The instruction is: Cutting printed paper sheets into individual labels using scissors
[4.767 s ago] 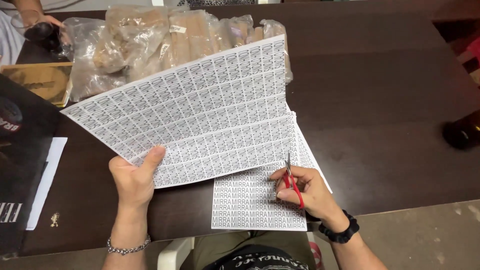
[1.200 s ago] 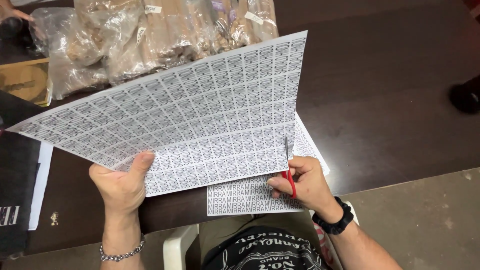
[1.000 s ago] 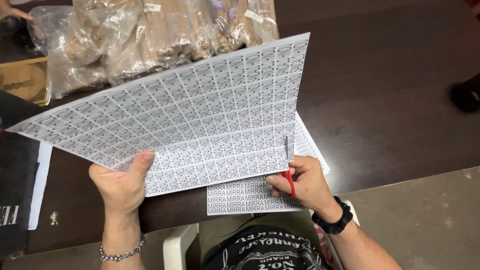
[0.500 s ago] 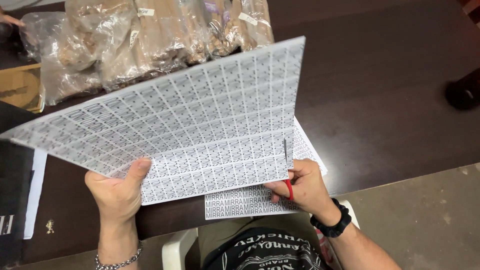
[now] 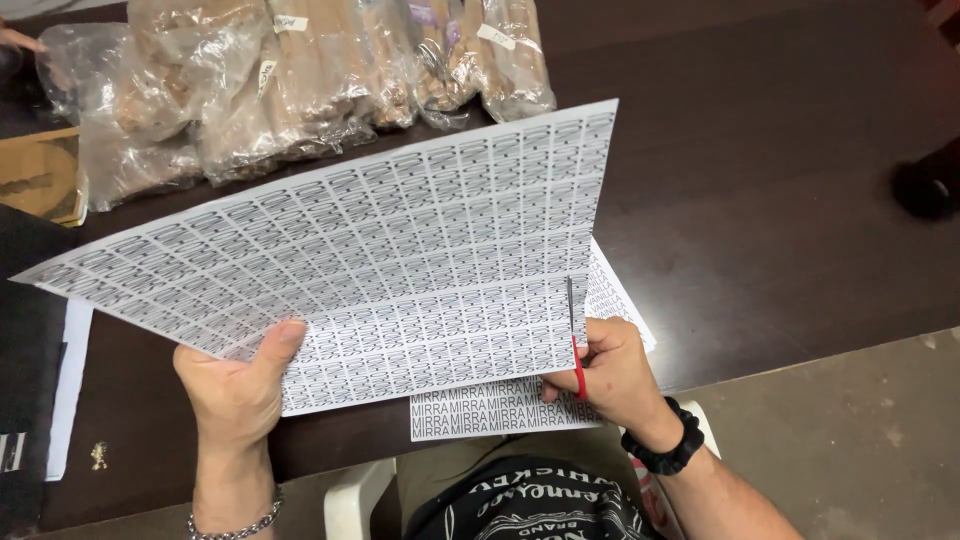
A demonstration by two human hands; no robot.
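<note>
Plenty of bare counter [image 5: 780,200] on the right; left hand [image 5: 235,390] pinches the gridded label sheet [image 5: 400,250], right hand [image 5: 615,375] grips red scissors [image 5: 575,340].

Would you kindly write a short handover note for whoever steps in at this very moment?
Left hand: grips the lower edge of the printed label sheet, held up over the dark table.
Right hand: holds red-handled scissors, blades in the sheet's right side.
A second printed sheet lies underneath; bagged goods sit behind.
Done: the cut has started from the bottom edge.
Left: most of the sheet is uncut.
</note>
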